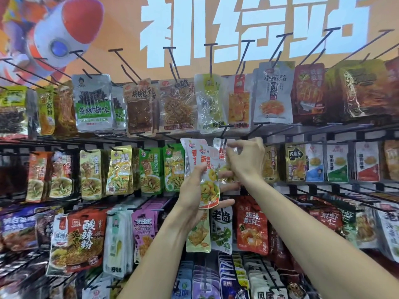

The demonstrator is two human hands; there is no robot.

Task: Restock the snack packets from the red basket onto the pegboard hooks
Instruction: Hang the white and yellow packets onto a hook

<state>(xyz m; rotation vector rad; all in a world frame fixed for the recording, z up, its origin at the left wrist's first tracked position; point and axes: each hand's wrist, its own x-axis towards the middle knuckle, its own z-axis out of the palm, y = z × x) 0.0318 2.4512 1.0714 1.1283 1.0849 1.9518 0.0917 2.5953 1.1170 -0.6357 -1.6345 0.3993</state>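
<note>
Our right fingers (234,145) pinch the top edge of a clear-and-white plastic snack packet (220,152), holding it up at the tip of a black metal peg hook (224,131) in the second row of the display. Our right hand (246,160) is curled, thumb and forefinger closed on the packet's header. Our left hand (194,188) grips a small fan of white and orange snack packets printed with yellow food (207,173), thumb across the front and the other fingers wrapped behind, just left of the right hand and touching the packet it holds. Both forearms reach up from the bottom of the head view. Around them the dark pegboard wall (151,139) carries rows of hanging packets: green and yellow pouches (121,169) to the left, red pouches (251,225) below. Above it runs an orange banner with large white characters (216,29). The red basket is out of view.
</note>
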